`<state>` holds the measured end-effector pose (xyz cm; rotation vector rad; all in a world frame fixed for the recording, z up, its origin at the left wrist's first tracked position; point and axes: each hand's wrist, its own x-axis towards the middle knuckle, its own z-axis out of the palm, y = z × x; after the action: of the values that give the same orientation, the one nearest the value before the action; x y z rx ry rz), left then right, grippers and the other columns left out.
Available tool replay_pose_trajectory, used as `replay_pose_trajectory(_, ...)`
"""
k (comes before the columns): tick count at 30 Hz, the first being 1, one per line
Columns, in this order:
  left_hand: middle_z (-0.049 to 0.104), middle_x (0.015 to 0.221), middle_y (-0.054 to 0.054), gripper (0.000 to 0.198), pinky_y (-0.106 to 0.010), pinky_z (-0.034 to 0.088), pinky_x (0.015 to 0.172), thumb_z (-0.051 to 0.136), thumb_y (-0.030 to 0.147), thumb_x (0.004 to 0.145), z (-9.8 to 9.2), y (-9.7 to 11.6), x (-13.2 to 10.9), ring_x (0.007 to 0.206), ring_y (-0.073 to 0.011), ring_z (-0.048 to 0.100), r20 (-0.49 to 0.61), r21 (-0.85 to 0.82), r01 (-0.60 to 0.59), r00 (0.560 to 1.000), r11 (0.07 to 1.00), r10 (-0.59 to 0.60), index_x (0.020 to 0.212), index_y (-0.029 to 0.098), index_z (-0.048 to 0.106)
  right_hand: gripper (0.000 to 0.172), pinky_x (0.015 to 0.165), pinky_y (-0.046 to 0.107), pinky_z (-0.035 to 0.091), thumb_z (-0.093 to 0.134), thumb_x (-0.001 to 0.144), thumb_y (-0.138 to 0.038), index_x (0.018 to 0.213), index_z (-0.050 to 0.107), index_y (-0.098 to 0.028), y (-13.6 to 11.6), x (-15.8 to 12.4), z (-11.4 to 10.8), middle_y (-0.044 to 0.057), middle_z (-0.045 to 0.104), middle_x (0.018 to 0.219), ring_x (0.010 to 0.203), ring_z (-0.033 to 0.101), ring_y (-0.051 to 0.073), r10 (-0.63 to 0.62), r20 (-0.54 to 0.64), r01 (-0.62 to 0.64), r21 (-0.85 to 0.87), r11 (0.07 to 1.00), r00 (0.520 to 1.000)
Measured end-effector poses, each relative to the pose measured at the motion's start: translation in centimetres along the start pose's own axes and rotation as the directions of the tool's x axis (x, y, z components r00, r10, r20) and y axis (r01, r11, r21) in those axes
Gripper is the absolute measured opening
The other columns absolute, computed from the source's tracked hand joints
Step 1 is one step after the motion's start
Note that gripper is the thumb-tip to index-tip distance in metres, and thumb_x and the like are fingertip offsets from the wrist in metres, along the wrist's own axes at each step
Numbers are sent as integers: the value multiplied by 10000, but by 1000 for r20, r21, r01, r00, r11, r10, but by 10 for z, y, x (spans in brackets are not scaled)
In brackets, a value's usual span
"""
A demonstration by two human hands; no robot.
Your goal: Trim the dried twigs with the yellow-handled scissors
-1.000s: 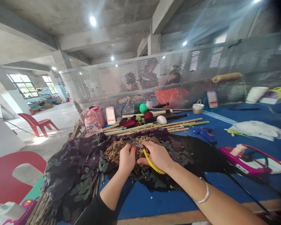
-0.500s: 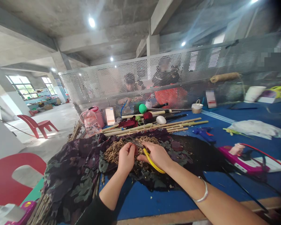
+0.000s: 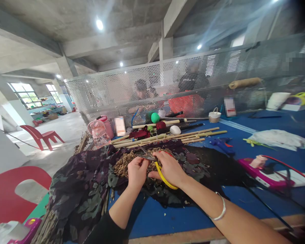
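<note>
Blue table (image 3: 167, 217), far side fenced by a perforated metal screen (image 3: 112, 88). Dark floral cloth (image 3: 78, 189) is spread over the near left part. Bamboo sticks (image 3: 167, 137) lie in a row just behind the cloth. Pile of brown dried plant bits (image 3: 123, 162) sits on the cloth. Both hands are over the pile, close together. Right hand (image 3: 171, 167) is wrapped around the yellow-handled scissors (image 3: 160, 174), blades pointing left and away. Left hand (image 3: 137, 173) has its fingers curled and pinched together right at the blades; what they pinch is hidden.
</note>
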<state>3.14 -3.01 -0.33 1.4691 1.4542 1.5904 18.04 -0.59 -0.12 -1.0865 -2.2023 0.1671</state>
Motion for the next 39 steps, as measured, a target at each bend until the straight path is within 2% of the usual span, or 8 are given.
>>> replay_pose_trajectory(6, 652, 646, -15, 223, -212, 425, 583, 527, 304, 740, 2, 1, -3, 597, -124, 556, -26, 46, -42, 999, 998, 43, 716, 135, 670, 667, 816, 408, 422, 653, 638, -552, 1147, 459, -168, 0, 0, 6, 105, 534, 983, 913, 530, 254, -43, -38, 43, 2, 999, 998)
replay_pose_trajectory(12, 638, 604, -12, 188, -218, 420, 562, 536, 273, 718, 1, 2, -3, 563, -124, 546, -93, 120, -42, 994, 992, 53, 674, 138, 659, 670, 824, 421, 407, 647, 643, -558, 1157, 455, -173, -2, 1, 3, 114, 533, 1006, 926, 518, 265, -52, -39, 53, 20, 998, 998)
replay_pose_trajectory(20, 640, 621, -21, 202, -225, 401, 583, 510, 252, 737, 0, 5, -5, 571, -125, 542, -58, 286, -140, 985, 948, 163, 668, 143, 666, 721, 828, 433, 391, 655, 622, -570, 1184, 448, -170, 0, 0, 4, 126, 523, 1024, 955, 503, 282, -59, -33, 59, -3, 998, 998)
replay_pose_trajectory(28, 588, 554, -4, 210, -218, 374, 569, 504, 225, 729, -2, 7, -6, 542, -115, 506, -58, 413, -204, 967, 888, 249, 572, 153, 623, 732, 829, 432, 382, 667, 618, -544, 1203, 447, -164, -3, 0, -1, 128, 523, 1033, 962, 493, 286, -66, -10, 65, -37, 997, 998)
replay_pose_trajectory(34, 604, 579, -8, 188, -216, 381, 575, 500, 210, 728, -2, 9, -7, 542, -112, 500, -43, 413, -224, 963, 882, 265, 615, 159, 642, 726, 849, 435, 376, 661, 625, -536, 1210, 445, -165, -4, 0, -2, 130, 520, 1064, 999, 484, 290, -52, 13, 52, -42, 998, 999)
replay_pose_trajectory(39, 579, 534, 4, 209, -212, 366, 538, 512, 249, 724, -1, 6, -7, 506, -106, 480, -59, 348, -179, 975, 920, 212, 567, 154, 613, 738, 824, 413, 405, 679, 595, -563, 1180, 464, -168, -3, 0, 0, 114, 545, 1010, 940, 530, 271, -47, 15, 47, -6, 999, 999)
